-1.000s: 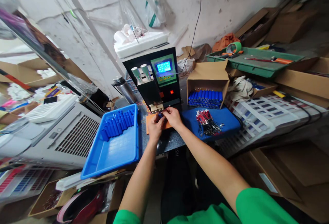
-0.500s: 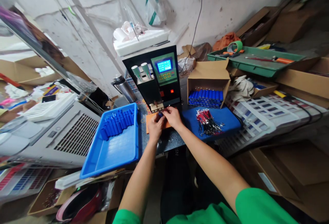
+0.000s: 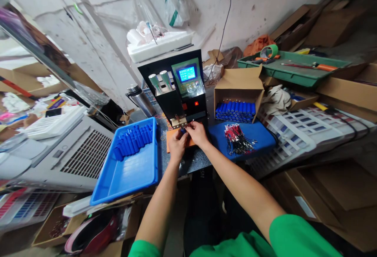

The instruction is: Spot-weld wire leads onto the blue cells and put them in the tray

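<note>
My left hand (image 3: 177, 142) pinches a blue cylindrical battery cell (image 3: 183, 131), mostly covered by the fingers. Close against it is my right hand (image 3: 197, 133), its thumb and finger pressed together at the cell's end; whatever small piece they grip is hidden. Both hands are just below the electrode tips (image 3: 178, 121) of a black spot welder (image 3: 193, 112) with a lit blue screen (image 3: 187, 73). Under the hands lies an orange block (image 3: 171, 147). To the right, a bundle of red and black wire leads (image 3: 238, 139) rests on a blue pad (image 3: 217, 141).
At the left is a blue tray (image 3: 129, 184) with several blue cells (image 3: 134, 141) along its far side. A cardboard box (image 3: 240, 82) of blue cells stands right of the welder. Behind the tray is a steel flask (image 3: 141, 101); a green tray (image 3: 306, 74) lies far right.
The view has shifted slightly. Bright glints now show on the welder's panel below the screen, and the screen's display looks different. Both hands stay at the electrodes.
</note>
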`<action>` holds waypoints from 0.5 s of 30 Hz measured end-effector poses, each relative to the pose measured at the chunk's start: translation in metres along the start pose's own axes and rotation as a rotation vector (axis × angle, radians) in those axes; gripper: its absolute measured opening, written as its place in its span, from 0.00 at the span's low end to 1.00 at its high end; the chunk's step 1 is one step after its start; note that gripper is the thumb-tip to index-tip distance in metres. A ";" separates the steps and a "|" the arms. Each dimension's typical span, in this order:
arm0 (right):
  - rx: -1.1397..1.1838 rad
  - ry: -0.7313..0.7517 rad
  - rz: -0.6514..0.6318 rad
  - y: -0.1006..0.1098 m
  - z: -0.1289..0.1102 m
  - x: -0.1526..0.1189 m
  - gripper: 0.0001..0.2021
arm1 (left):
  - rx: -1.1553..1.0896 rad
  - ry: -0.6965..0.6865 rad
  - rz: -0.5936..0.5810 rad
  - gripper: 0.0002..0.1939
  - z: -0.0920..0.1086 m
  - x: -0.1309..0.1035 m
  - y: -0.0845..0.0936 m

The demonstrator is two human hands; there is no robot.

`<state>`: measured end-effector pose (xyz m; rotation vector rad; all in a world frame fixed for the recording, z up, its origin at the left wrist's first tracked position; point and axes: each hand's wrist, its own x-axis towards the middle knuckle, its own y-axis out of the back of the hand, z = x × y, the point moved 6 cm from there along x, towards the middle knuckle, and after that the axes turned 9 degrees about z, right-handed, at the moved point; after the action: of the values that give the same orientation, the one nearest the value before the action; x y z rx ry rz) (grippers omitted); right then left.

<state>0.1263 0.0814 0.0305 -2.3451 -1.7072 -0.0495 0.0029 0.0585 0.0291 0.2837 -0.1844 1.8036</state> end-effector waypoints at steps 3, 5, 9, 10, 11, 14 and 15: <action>0.009 -0.003 -0.015 0.001 0.002 0.000 0.07 | 0.029 -0.001 0.005 0.17 -0.001 0.000 0.000; 0.023 -0.007 -0.034 0.003 0.004 0.000 0.09 | 0.039 -0.006 -0.008 0.18 0.000 0.000 -0.001; 0.056 -0.064 -0.096 0.006 0.011 -0.004 0.11 | 0.067 -0.030 -0.037 0.17 0.000 0.000 0.000; 0.039 -0.067 -0.103 0.008 0.012 -0.005 0.11 | 0.077 -0.037 -0.041 0.17 0.000 0.000 0.000; 0.006 -0.057 -0.104 0.010 0.013 -0.006 0.10 | 0.084 -0.044 -0.043 0.16 0.001 0.000 0.001; -0.143 0.036 -0.098 0.014 0.010 -0.007 0.10 | 0.085 -0.070 -0.057 0.13 0.002 0.000 0.001; -0.182 0.063 -0.103 0.015 0.009 -0.007 0.10 | 0.085 -0.078 -0.059 0.13 0.003 0.000 0.001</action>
<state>0.1369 0.0728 0.0178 -2.3496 -1.8630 -0.3059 0.0023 0.0580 0.0317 0.4168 -0.1530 1.7453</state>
